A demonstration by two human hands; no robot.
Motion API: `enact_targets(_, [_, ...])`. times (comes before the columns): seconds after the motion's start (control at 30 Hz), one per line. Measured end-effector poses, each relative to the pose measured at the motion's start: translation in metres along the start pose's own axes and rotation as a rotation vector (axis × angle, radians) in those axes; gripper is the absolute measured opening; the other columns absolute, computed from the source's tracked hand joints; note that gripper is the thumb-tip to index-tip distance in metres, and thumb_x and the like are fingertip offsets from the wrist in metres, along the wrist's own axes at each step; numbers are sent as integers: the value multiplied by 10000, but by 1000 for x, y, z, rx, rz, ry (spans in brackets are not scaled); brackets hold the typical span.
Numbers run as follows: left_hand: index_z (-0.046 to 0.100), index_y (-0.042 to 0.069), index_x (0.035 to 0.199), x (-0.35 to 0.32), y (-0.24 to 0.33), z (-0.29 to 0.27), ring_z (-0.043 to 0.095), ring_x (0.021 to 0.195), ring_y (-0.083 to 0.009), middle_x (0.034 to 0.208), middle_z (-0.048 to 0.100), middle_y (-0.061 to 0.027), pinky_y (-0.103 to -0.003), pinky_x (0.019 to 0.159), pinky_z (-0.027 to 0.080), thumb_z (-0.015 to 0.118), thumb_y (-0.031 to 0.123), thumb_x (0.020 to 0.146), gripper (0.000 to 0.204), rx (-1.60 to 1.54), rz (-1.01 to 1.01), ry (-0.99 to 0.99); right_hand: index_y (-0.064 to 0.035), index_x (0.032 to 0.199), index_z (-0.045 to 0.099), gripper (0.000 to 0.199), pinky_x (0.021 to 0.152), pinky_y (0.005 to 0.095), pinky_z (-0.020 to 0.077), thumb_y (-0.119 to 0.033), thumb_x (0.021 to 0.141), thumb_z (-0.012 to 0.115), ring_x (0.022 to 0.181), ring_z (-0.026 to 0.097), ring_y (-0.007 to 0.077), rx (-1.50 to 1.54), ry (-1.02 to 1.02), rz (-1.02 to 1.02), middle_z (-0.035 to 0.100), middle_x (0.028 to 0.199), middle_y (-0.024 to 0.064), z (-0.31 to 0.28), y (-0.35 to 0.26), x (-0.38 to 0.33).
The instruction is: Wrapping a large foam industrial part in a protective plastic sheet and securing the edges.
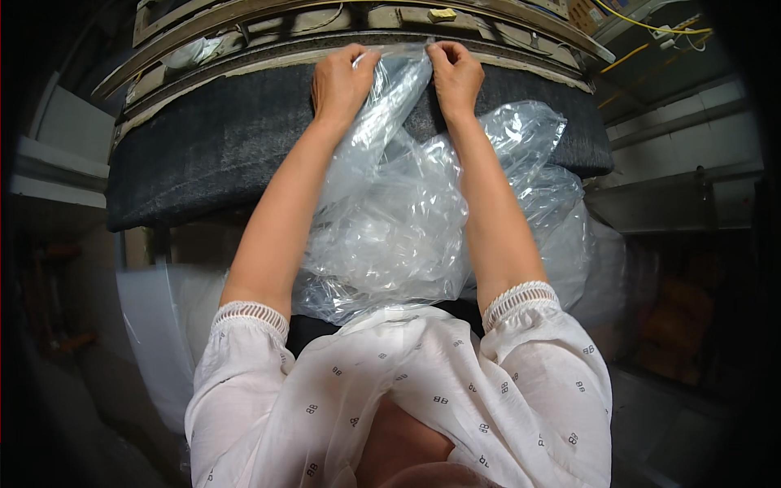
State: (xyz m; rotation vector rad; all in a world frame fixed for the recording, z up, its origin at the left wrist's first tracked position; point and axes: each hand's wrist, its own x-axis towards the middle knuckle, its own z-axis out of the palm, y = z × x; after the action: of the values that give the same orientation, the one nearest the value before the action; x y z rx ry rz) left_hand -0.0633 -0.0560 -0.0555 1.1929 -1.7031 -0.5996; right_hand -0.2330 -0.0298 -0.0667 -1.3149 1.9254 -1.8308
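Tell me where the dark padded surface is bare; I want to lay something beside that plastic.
The dark padded surface is bare left of the left hand, out to its left edge. A smaller bare strip lies right of the right hand, above the clear plastic bags. The middle, between both forearms, is crowded with plastic.

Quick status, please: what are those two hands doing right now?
Left hand and right hand both grip clear plastic bag. Bag draped over dark padded surface. Nothing in the way.

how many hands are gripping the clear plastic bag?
2. The left hand pinches the clear plastic bag at its top edge, left side; the right hand pinches the same edge just beside it, over the dark padded surface. None hidden that I can see.
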Motion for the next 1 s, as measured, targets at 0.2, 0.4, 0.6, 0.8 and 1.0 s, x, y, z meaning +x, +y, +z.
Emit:
enact_targets(0.2, [694, 86, 849, 37, -5, 22, 618, 759, -364, 788, 650, -173, -406, 686, 481, 603, 362, 758, 304, 44, -49, 58, -12, 754, 676, 178, 612, 307, 471, -187, 720, 679, 575, 605, 203, -72, 115, -107, 635, 628, 104, 22, 8, 31])
enact_targets(0.4, [706, 92, 794, 44, 4, 23, 623, 760, -363, 771, 655, -167, -412, 697, 489, 607, 365, 745, 295, 129, -96, 45, -35, 786, 558, 178, 662, 400, 448, -167, 714, 653, 717, 573, 304, -346, 193, -186, 569, 782, 117, 23, 8, 37])
enact_targets(0.6, [721, 114, 765, 45, 4, 18, 626, 755, -381, 747, 649, -193, -425, 717, 500, 609, 364, 748, 275, 302, -86, -34, -36, 888, 428, 315, 729, 450, 419, -163, 698, 645, 840, 520, 370, -407, 193, -84, 453, 951, 167, 23, -4, 31])
enact_targets(0.8, [726, 111, 742, 47, 0, 17, 637, 713, -367, 716, 649, -187, -430, 698, 506, 623, 363, 746, 272, 311, -63, -34, -2, 866, 410, 284, 757, 465, 408, -136, 691, 588, 846, 499, 393, -380, 236, -114, 431, 947, 208, 24, 6, 36])
enact_targets(1.0, [722, 98, 840, 50, -4, 11, 643, 747, -349, 765, 659, -181, -395, 712, 504, 615, 434, 760, 361, 343, -60, -93, 8, 868, 409, 295, 786, 459, 399, -144, 680, 578, 848, 481, 390, -376, 198, -109, 425, 944, 210, 21, 5, 33])
